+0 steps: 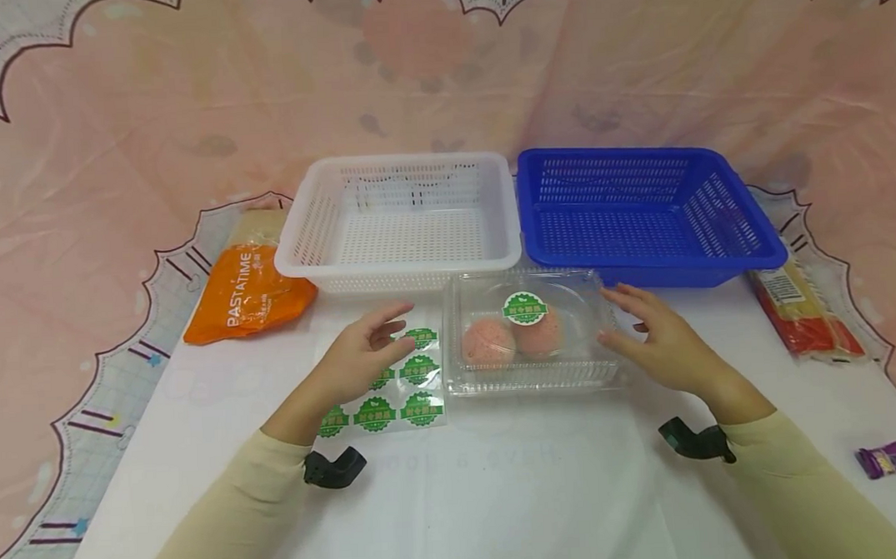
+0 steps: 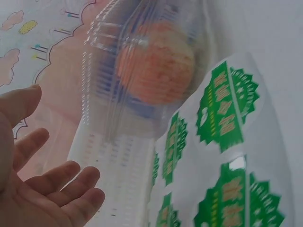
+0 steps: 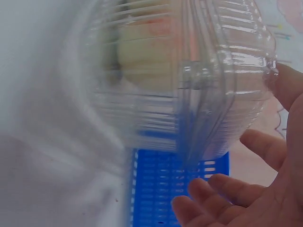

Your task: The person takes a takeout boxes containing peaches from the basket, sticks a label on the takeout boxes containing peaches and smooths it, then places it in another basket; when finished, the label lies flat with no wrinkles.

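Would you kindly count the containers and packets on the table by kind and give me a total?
Baskets: 2, the white basket and the blue basket
Clear clamshell boxes: 1, the clamshell box between the hands
Food packets: 3, the orange packet, the noodle packet, the purple wrapper
Sticker sheets: 1, the sticker sheet
Total: 7

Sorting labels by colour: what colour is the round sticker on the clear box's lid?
Green with a white centre, on the clear box; the sticker shows best in the head view.
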Demonstrator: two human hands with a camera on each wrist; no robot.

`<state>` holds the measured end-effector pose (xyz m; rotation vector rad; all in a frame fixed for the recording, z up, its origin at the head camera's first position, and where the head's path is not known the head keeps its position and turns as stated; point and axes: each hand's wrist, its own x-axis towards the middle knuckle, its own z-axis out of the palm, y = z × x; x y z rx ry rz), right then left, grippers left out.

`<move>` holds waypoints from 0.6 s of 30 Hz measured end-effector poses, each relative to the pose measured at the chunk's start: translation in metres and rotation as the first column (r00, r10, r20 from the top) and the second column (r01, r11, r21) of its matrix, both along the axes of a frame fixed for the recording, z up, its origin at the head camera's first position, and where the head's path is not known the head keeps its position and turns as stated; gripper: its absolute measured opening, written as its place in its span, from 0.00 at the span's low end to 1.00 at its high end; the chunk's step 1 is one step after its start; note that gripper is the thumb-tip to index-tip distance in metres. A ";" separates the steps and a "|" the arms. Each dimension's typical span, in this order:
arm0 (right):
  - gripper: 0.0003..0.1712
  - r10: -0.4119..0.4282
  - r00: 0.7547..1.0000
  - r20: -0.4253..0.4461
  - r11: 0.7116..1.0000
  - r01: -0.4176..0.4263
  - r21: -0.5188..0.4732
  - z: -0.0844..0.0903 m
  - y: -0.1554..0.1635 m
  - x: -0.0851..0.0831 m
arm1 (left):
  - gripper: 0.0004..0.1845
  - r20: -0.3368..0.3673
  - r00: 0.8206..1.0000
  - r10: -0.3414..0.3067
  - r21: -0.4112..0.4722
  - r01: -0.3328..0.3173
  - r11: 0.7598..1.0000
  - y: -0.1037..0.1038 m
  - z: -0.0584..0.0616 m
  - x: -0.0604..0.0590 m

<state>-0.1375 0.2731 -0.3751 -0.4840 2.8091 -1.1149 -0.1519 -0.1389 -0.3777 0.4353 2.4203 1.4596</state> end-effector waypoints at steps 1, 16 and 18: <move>0.38 0.003 1.000 0.003 1.000 -0.003 -0.007 -0.001 0.000 0.000 | 0.32 0.009 1.000 -0.006 0.012 0.006 1.000 0.001 -0.001 0.001; 0.40 0.021 0.987 0.157 0.996 -0.008 -0.086 -0.009 0.003 -0.001 | 0.36 0.084 0.991 -0.107 0.041 0.104 0.994 0.025 -0.016 0.006; 0.40 0.031 0.984 0.176 0.996 -0.015 -0.093 -0.010 0.003 -0.001 | 0.36 0.087 0.989 -0.116 0.050 0.112 0.992 0.028 -0.016 0.006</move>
